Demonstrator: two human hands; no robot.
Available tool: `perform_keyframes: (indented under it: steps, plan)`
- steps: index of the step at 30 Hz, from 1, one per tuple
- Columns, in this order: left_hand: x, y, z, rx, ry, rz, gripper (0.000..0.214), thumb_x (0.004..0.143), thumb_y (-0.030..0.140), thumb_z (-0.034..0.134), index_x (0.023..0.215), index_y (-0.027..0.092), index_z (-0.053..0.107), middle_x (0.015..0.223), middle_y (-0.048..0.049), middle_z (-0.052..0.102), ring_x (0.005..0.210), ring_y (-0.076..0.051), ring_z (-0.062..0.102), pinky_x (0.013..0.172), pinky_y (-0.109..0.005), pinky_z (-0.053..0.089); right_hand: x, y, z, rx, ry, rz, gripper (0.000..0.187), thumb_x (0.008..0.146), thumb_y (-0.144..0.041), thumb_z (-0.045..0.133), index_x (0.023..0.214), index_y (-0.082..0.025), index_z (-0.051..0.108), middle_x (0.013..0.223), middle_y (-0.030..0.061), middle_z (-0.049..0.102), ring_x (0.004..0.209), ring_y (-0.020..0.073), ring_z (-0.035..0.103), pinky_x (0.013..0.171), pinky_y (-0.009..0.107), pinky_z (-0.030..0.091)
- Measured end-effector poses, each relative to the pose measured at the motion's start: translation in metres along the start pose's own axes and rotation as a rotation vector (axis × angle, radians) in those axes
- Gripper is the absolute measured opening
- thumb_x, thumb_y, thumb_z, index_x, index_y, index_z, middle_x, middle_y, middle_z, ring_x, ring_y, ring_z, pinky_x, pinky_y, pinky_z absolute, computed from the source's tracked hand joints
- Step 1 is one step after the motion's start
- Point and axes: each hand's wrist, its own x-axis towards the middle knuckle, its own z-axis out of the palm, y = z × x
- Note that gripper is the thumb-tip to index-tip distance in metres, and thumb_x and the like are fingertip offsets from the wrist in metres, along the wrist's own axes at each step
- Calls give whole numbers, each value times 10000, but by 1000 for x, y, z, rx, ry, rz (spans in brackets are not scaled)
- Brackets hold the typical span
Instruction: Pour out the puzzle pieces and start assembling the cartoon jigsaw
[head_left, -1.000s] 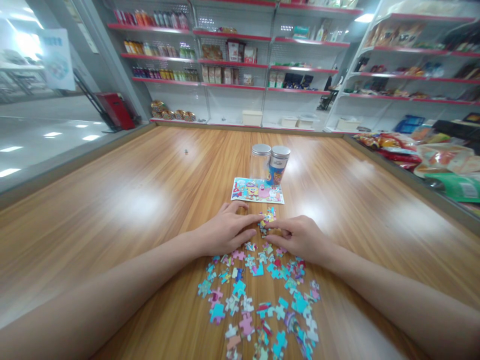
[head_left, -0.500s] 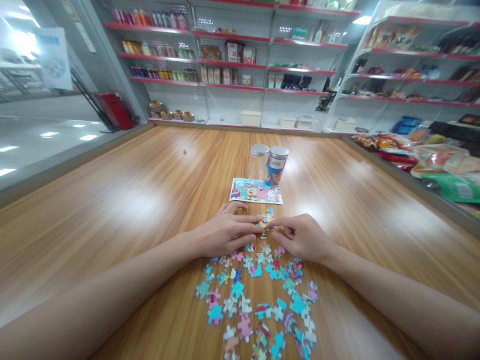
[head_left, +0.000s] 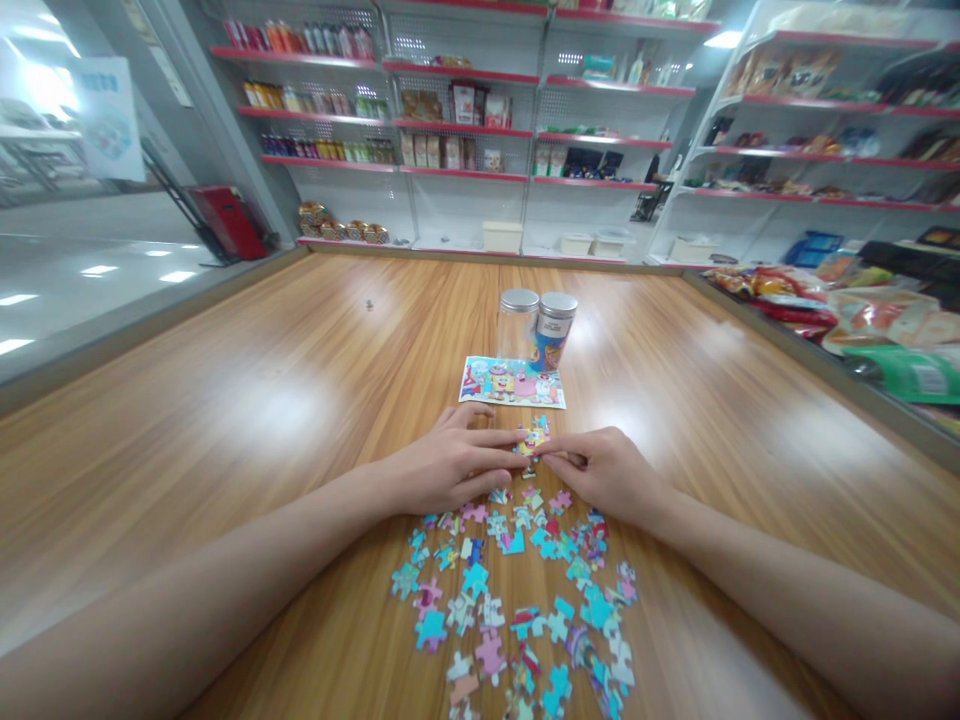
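A small joined patch of jigsaw puzzle pieces (head_left: 533, 436), yellow and light blue, lies on the wooden table. My left hand (head_left: 454, 463) rests flat from the left with fingers stretched out, its fingertips on the patch's left edge. From the right, my right hand (head_left: 600, 467) has thumb and index finger drawn together at the patch's lower right edge, on a puzzle piece mostly hidden by the fingertips. Nearer me, many loose puzzle pieces (head_left: 475, 579) are scattered, mostly light blue, pink and white. Just beyond the patch lies a colourful cartoon picture sheet (head_left: 480, 392).
Behind the sheet stand a clear jar (head_left: 517, 328) with a silver lid and a blue printed can (head_left: 553, 335). A tiny object (head_left: 369, 305) lies far left on the table (head_left: 337, 390). Bagged goods (head_left: 795, 300) sit past the right edge; stocked shelves (head_left: 465, 125) line the back.
My right thumb has moved up and left towards the index fingertip, narrowing the gap between them. The left hand, the patch and the loose pieces look the same.
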Motion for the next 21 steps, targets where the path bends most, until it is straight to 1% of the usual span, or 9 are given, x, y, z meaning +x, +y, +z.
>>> perform_keyframes:
  steps: [3, 5, 8, 10, 12, 14, 17, 19, 21]
  plan:
    - [0, 0, -1, 28, -22, 25, 391, 1038, 403, 453, 1396, 320, 585, 1537, 12, 489, 1377, -363, 304, 1141, -605, 284, 1, 2, 0, 21, -6, -5, 231, 908, -263, 629, 1058, -305, 800, 687, -18, 731, 537, 106, 568, 555, 217, 378]
    - [0, 1, -1, 27, -22, 20, 392, 1043, 399, 439, 1396, 310, 585, 1533, 9, 494, 1380, -363, 303, 1142, -606, 285, 1, 3, 0, 34, -8, -4, 234, 912, -266, 629, 1069, -308, 798, 730, -14, 753, 558, 110, 592, 566, 216, 394]
    - [0, 1, -1, 5, -19, 8, 400, 1045, 392, 436, 1421, 321, 551, 1525, 3, 503, 1373, -351, 316, 1137, -597, 304, 0, 3, 1, 32, -3, -4, 231, 924, -280, 620, 1072, -299, 796, 711, -9, 742, 551, 109, 583, 560, 218, 385]
    - [0, 1, 0, -16, -10, -24, 457, 1035, 405, 457, 1479, 300, 477, 1491, -51, 534, 1369, -346, 336, 1125, -588, 331, -1, 1, 1, 23, 7, -4, 246, 924, -313, 628, 1113, -279, 782, 625, -16, 687, 515, 105, 540, 539, 219, 357]
    - [0, 2, 0, -33, 1, -73, 529, 1023, 424, 475, 1515, 240, 416, 1439, -125, 558, 1372, -346, 351, 1111, -575, 362, -1, -2, 2, 15, 6, -17, 284, 906, -369, 664, 1150, -264, 767, 565, -29, 626, 489, 100, 500, 529, 220, 336]
    - [-1, 2, 0, -37, 2, -99, 553, 1018, 433, 478, 1513, 195, 406, 1402, -168, 558, 1378, -345, 358, 1108, -567, 376, -1, -6, 2, 3, -12, -44, 292, 882, -408, 701, 1127, -267, 774, 565, -34, 614, 492, 97, 498, 539, 221, 336]
    - [-1, 3, 0, -37, -4, -89, 543, 1021, 435, 468, 1506, 201, 406, 1383, -169, 559, 1384, -342, 356, 1118, -570, 369, -1, -11, 1, -21, -42, -84, 204, 879, -401, 712, 1017, -275, 797, 613, -25, 650, 527, 100, 536, 560, 225, 336]
    - [-1, 3, 0, -43, -4, -89, 542, 1019, 438, 471, 1507, 211, 405, 1370, -164, 566, 1386, -339, 354, 1122, -569, 369, 0, -14, 0, -19, -58, -84, 177, 890, -386, 703, 1001, -281, 793, 640, -22, 666, 551, 105, 552, 571, 225, 337]
    - [-1, 4, 0, -52, -1, -94, 536, 1016, 439, 477, 1500, 216, 417, 1368, -164, 565, 1382, -339, 360, 1118, -569, 378, 0, -15, 0, -20, -79, -54, 183, 892, -385, 700, 1022, -287, 782, 641, -25, 661, 557, 110, 552, 574, 224, 334]
